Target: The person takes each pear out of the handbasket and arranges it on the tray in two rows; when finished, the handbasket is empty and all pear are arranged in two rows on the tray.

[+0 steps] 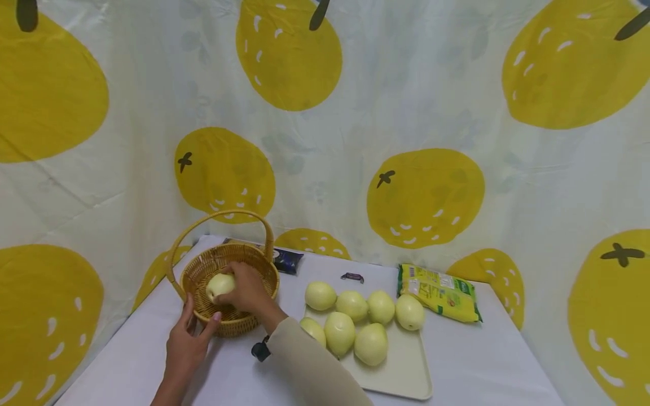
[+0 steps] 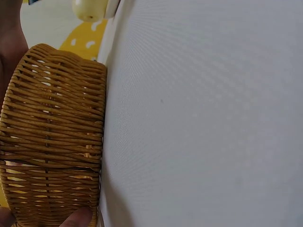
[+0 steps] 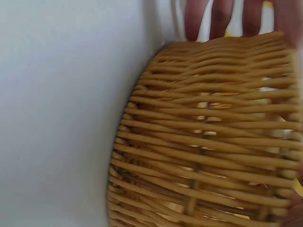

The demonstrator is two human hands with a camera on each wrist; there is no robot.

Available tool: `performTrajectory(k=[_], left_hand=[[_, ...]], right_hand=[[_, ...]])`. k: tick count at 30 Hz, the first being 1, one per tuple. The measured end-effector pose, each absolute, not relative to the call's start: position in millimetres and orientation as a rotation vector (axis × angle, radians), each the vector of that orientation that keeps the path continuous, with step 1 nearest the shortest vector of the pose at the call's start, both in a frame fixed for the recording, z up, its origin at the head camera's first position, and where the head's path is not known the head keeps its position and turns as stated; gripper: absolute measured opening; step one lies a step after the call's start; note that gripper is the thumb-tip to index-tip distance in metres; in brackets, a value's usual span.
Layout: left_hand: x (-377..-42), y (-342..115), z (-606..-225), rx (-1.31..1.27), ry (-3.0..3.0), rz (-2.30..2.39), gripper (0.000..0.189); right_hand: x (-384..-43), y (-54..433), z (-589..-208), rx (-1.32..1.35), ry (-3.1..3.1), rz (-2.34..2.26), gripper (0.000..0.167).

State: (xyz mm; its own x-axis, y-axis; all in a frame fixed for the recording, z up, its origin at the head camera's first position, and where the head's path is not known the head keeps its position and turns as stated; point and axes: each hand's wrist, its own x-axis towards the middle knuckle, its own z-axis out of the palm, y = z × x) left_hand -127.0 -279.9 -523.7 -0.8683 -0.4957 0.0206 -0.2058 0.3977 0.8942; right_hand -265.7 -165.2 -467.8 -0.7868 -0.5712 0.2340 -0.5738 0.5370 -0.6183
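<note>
A round wicker basket [image 1: 238, 328] with an arched handle stands at the left of the table. My left hand [image 1: 185, 344] holds its near left side, thumb and fingers spread along the wall. In the left wrist view, fingertips [image 2: 80, 218] touch the basket's woven side [image 2: 52, 127]. Reaching inside the basket, my right hand [image 1: 251, 290] grips a pale yellow pear [image 1: 220, 286] low over the bottom. Whether the pear touches the bottom cannot be told. The basket wall [image 3: 208, 127] fills much of the right wrist view.
Right of the basket, a cream tray [image 1: 403, 372] bears several pale pears [image 1: 339, 334]. A yellow-green packet [image 1: 442, 293] lies behind it at the right. A small dark wrapped item [image 1: 352, 277] lies at the back. Behind the basket is a dark blue packet [image 1: 288, 261].
</note>
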Motion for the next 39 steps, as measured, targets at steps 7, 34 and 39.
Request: performTrajectory(k=[7, 34, 39], left_hand=[[-126, -281, -524, 0.610, -2.372, -1.476, 0.105], [-126, -282, -521, 0.629, -2.382, -1.464, 0.104], [-127, -281, -523, 0.633, -2.384, -1.465, 0.106]], right_hand=[[-248, -144, -449, 1.041, -2.657, 1.248, 0.058], [-212, 7, -428, 1.116, -2.335, 1.510, 0.064], [-207, 36, -436, 1.085, -2.294, 1.646, 0.065]])
